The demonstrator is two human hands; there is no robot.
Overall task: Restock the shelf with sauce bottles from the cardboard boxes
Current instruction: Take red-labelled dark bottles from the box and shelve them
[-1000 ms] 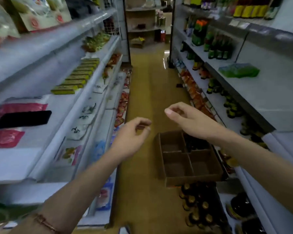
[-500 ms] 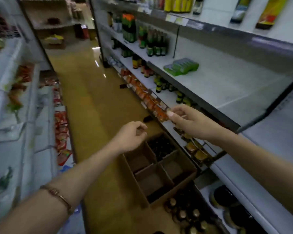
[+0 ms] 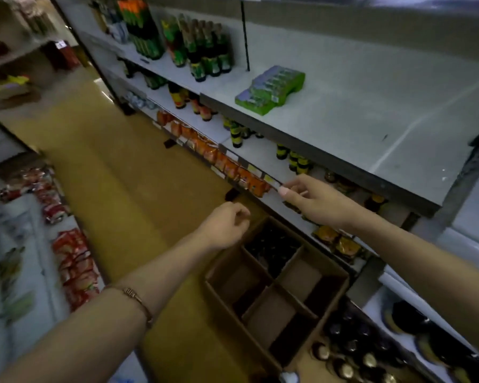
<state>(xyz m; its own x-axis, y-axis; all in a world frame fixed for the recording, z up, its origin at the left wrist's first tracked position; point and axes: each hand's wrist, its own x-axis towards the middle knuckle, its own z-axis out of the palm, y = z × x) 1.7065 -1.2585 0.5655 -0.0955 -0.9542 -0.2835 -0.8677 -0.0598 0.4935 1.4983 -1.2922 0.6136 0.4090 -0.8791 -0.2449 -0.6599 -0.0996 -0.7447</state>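
Head view: shop aisle, tan floor (image 3: 127, 172), grey shelf (image 3: 357, 128) on the right. Divided cardboard box (image 3: 274, 294) on the floor below the hands; dark sauce bottles (image 3: 271, 250) in its far compartment, more gold-capped bottles (image 3: 351, 355) just beside it. Left hand (image 3: 226, 225) loosely curled, holding nothing. Right hand (image 3: 313, 200) relaxed, empty, near the lower shelf's edge.

1. We see the left hand (image 3: 227, 225) loosely curled, holding nothing, above the cardboard box (image 3: 274, 294) on the floor.
2. The right hand (image 3: 313, 200) reaches toward the shelf (image 3: 343, 128) edge.
3. The far compartment holds dark sauce bottles (image 3: 271, 250).
4. More capped bottles (image 3: 351, 357) stand beside the box.
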